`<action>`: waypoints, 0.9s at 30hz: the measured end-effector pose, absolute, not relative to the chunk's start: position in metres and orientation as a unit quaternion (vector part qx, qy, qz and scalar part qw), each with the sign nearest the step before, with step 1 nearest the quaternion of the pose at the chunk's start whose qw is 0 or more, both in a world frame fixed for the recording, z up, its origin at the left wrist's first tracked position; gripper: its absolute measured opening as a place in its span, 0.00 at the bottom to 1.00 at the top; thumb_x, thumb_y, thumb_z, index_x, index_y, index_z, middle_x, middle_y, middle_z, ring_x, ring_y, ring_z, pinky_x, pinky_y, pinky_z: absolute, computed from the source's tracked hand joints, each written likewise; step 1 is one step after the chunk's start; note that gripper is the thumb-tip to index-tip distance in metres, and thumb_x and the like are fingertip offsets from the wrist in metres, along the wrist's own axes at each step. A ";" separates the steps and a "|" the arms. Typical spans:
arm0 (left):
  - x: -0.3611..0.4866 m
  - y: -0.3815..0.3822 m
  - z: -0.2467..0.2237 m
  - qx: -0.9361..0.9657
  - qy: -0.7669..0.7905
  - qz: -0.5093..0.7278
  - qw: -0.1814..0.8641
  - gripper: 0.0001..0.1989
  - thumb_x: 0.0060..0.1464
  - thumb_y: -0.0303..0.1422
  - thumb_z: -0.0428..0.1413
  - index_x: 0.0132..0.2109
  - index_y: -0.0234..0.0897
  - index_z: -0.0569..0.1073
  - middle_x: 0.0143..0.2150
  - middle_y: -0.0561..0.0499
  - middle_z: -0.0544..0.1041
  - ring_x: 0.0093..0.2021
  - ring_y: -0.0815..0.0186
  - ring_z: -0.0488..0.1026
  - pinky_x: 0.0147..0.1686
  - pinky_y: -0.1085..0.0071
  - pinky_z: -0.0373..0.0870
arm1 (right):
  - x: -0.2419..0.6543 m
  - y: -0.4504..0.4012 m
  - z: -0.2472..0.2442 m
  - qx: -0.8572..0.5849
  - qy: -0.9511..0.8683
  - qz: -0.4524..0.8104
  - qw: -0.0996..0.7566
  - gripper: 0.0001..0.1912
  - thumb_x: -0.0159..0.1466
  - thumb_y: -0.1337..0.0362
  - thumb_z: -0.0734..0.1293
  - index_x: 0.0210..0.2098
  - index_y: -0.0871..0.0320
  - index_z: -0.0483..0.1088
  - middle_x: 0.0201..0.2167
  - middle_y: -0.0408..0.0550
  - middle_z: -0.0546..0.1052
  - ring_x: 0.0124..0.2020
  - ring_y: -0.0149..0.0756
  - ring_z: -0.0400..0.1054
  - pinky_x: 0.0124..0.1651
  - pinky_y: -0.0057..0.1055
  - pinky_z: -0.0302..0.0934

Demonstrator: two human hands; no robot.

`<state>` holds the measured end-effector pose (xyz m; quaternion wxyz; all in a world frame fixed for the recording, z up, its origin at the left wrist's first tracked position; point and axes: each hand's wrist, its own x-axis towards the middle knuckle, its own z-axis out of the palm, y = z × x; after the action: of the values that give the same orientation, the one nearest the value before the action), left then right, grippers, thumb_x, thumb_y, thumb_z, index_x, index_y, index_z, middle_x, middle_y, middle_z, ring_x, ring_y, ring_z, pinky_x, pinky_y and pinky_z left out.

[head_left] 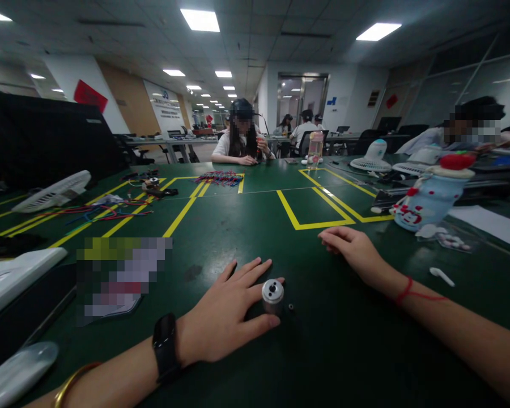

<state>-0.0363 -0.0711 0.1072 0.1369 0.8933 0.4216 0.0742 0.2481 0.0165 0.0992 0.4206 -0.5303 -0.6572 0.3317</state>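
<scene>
A silver metal cylinder (272, 303), which looks like a small motor, stands upright on the green table. Its top has a dark centre and small holes. My left hand (221, 311) lies beside it, palm down, the index finger curving behind it and the thumb in front; the other fingers are stretched out. Just right of the cylinder is a tiny metal part (291, 307), too small to name. My right hand (351, 246) rests farther right near a yellow tape corner, its fingers curled together in a pinch; whatever is between the fingertips is hidden.
Coloured wires (106, 212) and a white fan (53, 191) lie on the left. A blue bottle (433, 195), a bagged item (450, 238) and a white earbud (442, 276) are on the right. A mouse (21, 371) sits near left. Opposite sits a person (238, 139).
</scene>
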 end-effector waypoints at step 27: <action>-0.007 -0.071 0.095 0.903 0.407 0.088 0.109 0.30 0.61 0.44 0.53 0.66 0.55 0.52 0.70 0.52 0.51 0.68 0.50 0.47 0.61 0.39 0.42 | 0.205 -0.051 0.121 -0.305 -0.853 0.253 0.339 0.04 0.61 0.65 0.68 0.35 0.57 0.74 0.39 0.45 0.70 0.41 0.31 0.66 0.45 0.31 0.60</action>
<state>-0.0072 -0.0710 0.0951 0.1088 0.9027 0.4069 0.0885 0.2052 -0.0511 0.1210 0.3389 -0.3046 -0.8533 0.2534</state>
